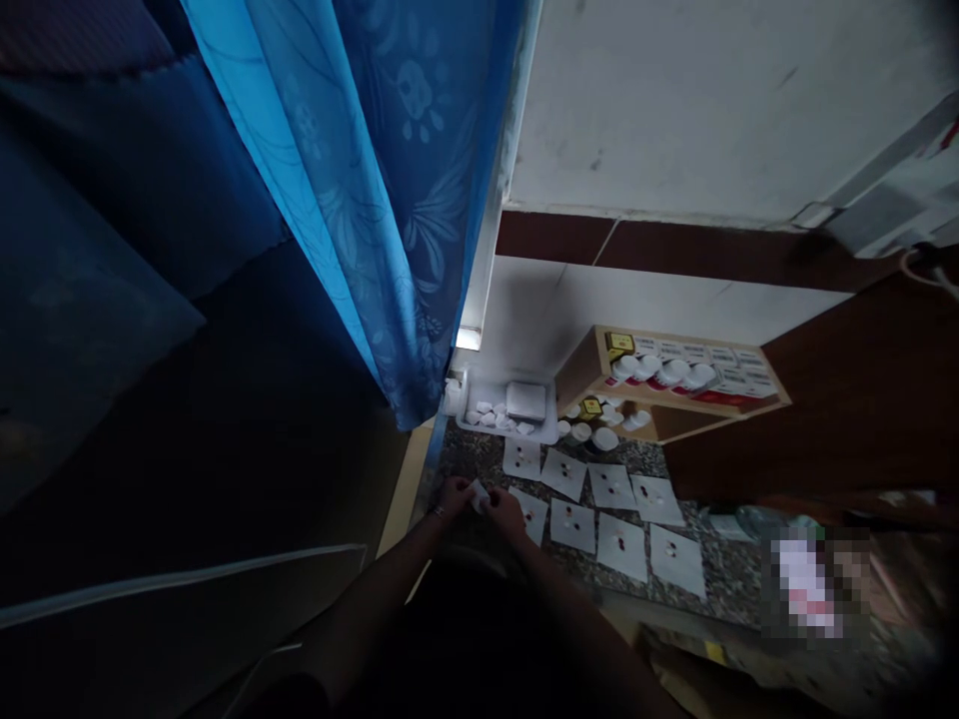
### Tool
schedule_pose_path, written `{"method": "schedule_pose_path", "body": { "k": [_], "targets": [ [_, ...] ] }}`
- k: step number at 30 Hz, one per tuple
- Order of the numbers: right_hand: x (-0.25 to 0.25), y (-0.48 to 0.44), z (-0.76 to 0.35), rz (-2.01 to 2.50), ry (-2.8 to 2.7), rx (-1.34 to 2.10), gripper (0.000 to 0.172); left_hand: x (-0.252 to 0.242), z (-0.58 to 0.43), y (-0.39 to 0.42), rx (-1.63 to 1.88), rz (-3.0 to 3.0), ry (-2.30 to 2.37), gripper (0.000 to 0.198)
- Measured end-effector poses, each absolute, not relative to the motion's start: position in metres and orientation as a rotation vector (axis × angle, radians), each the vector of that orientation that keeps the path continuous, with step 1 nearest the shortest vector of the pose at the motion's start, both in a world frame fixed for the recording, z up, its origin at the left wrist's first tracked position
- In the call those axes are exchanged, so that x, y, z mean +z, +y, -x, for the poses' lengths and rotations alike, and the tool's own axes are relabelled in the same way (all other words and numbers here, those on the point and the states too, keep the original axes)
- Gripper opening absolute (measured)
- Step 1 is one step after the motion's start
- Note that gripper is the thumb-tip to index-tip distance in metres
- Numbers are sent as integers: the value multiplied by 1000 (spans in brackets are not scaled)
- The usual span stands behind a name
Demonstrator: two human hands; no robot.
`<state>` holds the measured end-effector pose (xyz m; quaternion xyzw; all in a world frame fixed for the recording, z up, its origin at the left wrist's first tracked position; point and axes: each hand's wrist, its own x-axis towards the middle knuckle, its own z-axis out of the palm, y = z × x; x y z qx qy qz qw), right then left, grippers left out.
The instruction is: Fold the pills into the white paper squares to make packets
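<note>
The lower foreground is filled by dark shadow, out of which two bare forearms are extended toward a speckled stone counter (719, 574). On the counter, just right of the hands, eight white paper squares (621, 546) are laid flat in two slanting rows of four. Small red and white dots are seen on each, too small to identify. Beyond the squares, a shallow white tray (550, 424) is set against the wall, with small folded white packets (490, 414) and a pale flat box (525, 400) inside it. To the right of the tray, a two-level wooden shelf (771, 401) is stocked with white-capped bottles (674, 371) lying on their sides, caps outward. A blue patterned curtain (375, 200) hangs down at the left, its lower edge just left of the tray and beyond the hands. No object is placed in front of the hands. A white wall (711, 100) crossed by a dark brown band (674, 245) closes the view behind.

The left hand (454, 494) and the right hand (505, 511) are brought together at the near left corner of the counter. Both are narrowly closed, with fingertips pinching a small white paper (478, 494) between them. Single fingers cannot be made out.

The small white paper is held just above the counter edge, near the closest square. It is shown only as a pale patch, so its long axis and facing cannot be determined.
</note>
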<state>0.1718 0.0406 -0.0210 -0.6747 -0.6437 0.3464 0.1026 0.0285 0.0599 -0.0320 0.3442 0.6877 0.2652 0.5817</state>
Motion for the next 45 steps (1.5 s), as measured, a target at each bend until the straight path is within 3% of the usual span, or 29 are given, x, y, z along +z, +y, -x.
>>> {"method": "schedule_pose_path", "body": {
  "k": [7, 15, 19, 22, 28, 45],
  "targets": [
    [-16, 33, -168, 1793, -2329, 755, 24, -33, -41, 54, 677, -579, 1631, 14],
    [-15, 24, -180, 1463, -2496, 826, 45, -23, -31, 54, 679, -501, 1517, 6],
    [-16, 24, -185, 1593, -2263, 989, 29, -19, -26, 54, 573, -532, 1440, 9],
    [-18, 26, -187, 1722, -2068, 1088, 28, -21, -25, 52, 538, -591, 1353, 15],
    [-25, 25, -186, 1599, -2149, 953, 20, -33, -27, 52, 559, -511, 1289, 18],
    [-29, 29, -174, 1733, -1689, 1069, 22, -20, -28, 53, 493, -565, 1233, 16]
  ]
}}
